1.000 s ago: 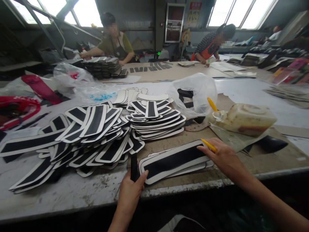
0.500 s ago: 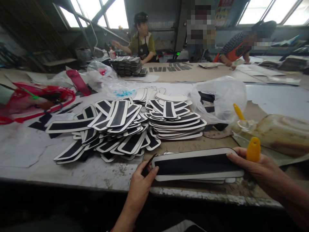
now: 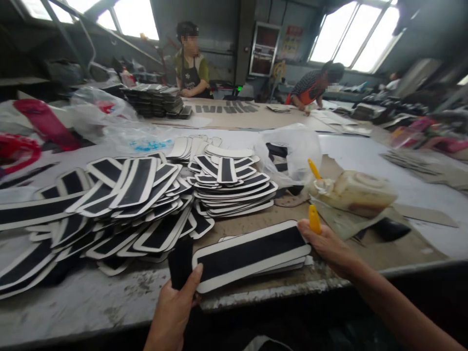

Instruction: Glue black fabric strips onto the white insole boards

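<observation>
Left hand clamped on a black strip at the worktop edge; right hand closed on a yellow-handled brush, fingertips pressing the far end of the white-bordered panel lying between the hands. Judged step: steadying the top panel of its small stack, which calls for level pressure. Beyond the hands, fanned panel piles and a glue tub.

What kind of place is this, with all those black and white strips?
Probably a factory workshop. Heaps of black-and-white strips cover a long worktable, more stacked pieces sit farther back, and other workers bend over the same tables under big windows.
</observation>
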